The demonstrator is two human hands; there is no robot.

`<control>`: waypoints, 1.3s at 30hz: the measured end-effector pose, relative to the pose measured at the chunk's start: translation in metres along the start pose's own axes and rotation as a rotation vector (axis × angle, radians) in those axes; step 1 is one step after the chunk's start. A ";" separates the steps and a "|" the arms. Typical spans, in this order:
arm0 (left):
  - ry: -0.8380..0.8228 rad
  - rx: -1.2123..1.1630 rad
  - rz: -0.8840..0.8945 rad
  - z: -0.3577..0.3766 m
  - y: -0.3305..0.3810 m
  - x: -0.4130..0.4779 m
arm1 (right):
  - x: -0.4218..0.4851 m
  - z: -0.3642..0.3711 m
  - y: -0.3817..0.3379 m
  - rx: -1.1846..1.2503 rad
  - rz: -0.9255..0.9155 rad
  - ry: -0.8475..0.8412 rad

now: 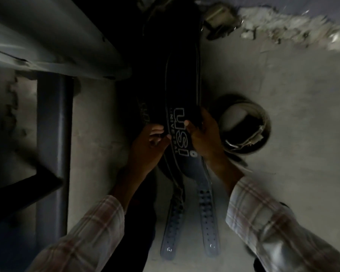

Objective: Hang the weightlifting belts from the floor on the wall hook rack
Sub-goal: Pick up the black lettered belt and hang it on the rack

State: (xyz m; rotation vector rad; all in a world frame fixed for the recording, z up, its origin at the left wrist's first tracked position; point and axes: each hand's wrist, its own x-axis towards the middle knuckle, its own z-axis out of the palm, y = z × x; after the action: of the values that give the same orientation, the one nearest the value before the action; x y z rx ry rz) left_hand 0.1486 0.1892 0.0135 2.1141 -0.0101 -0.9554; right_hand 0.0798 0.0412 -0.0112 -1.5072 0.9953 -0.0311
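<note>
Left hand (147,146) and right hand (204,138) each clutch an edge of the black belt (183,85) — both curled tight. A coiled belt (243,126) lies beside them on the floor (283,85).

Dim light is falling across a grey concrete floor (283,85). A dark metal frame (53,134) is standing on it. Pale crumbled debris (292,26) is lying well right of the frame.

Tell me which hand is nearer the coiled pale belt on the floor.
Right. The right hand grips the black USI belt at its edge just beside the coiled pale belt; the left hand holds the opposite edge, farther away.
</note>
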 end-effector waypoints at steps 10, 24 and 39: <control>-0.272 -0.291 -0.074 0.014 0.154 -0.033 | -0.083 -0.102 -0.089 0.252 0.076 -0.105; -0.199 -0.538 0.227 0.039 0.349 -0.231 | -0.174 -0.287 -0.259 0.378 -0.103 -0.064; 0.081 -0.555 0.784 -0.058 0.651 -0.536 | -0.399 -0.447 -0.597 0.367 -0.635 -0.078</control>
State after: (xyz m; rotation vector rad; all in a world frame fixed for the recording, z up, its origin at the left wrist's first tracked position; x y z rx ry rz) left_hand -0.0056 -0.0507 0.8094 1.4303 -0.4465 -0.3375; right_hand -0.0891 -0.1677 0.7907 -1.4100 0.3873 -0.5715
